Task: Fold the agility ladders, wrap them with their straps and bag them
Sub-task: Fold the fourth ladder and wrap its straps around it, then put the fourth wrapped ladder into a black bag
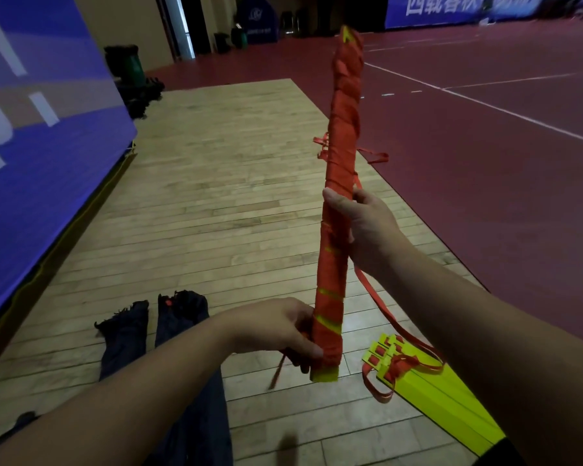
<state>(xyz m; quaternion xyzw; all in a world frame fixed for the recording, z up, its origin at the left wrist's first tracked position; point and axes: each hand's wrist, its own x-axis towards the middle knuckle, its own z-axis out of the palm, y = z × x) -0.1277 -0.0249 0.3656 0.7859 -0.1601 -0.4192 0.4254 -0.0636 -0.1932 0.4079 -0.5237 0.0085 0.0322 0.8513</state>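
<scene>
The wooden floor (216,183) takes up most of my view and serves as the work surface, with blue wall padding (41,136) closing off its left side and the red court (485,163) running along its right. I have the wrapped ladder (342,156) standing nearly upright in front of me, its top leaning a little away and its lower end held just off the boards. I judge that this keeps the red winding tight and lets me look over the whole length of the bundle. The second ladder (445,398) lies flat on the floor by my right forearm. Its yellow rungs are stacked but its straps are loose, so it has not been wrapped yet. Two long dark bags (179,317), as I take them to be, lie side by side to the lower left with their mouths pointing away, within reach for bagging. My right hand (367,223) grasps the bundle at mid-height, thumb on the near face and fingers curled behind. My left hand (276,327) clenches the bottom end, just above the bare yellow rung tips. A loose strap tail (384,307) trails from behind my right wrist down toward the second ladder. It could snag there when I carry the bundle across to the bags, and it needs tucking in first.
</scene>
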